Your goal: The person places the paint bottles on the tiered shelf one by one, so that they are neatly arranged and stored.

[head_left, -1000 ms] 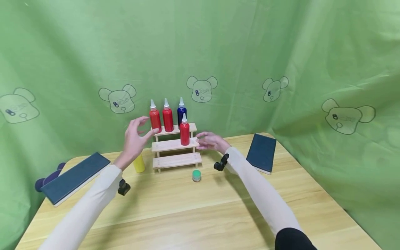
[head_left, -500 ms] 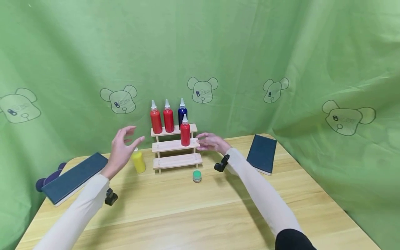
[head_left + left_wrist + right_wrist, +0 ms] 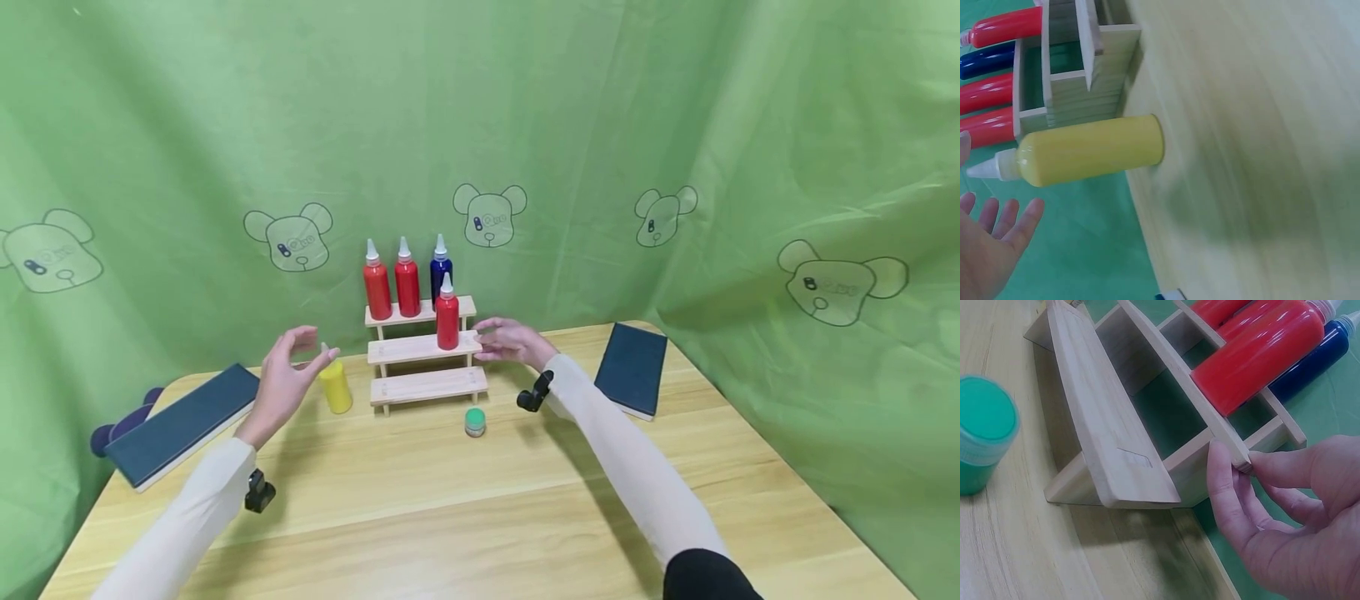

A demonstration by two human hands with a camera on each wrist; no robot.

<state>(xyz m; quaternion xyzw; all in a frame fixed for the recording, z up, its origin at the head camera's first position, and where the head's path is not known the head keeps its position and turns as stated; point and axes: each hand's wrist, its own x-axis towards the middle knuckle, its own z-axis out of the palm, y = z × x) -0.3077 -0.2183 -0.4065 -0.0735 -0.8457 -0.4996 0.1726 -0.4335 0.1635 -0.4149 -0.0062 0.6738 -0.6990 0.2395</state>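
Observation:
My left hand hovers at the left of a yellow squeeze bottle, which stands on the table beside the rack. In the left wrist view, the bottle's white nozzle points between thumb and spread fingers, apart from them. My right hand pinches the right end of the middle board of a three-step wooden display rack. One red squeeze bottle stands on that board. Two more red bottles, one a red bottle at far left, and a blue bottle occupy the top step.
A small green-lidded jar sits in front of the rack. One dark blue book lies at the left over a purple object, another dark book at the right. A green curtain hangs behind the table.
My left hand has moved away from the leftmost red bottle on the top step, left and down to the yellow bottle. My right hand has stayed at the rack's end.

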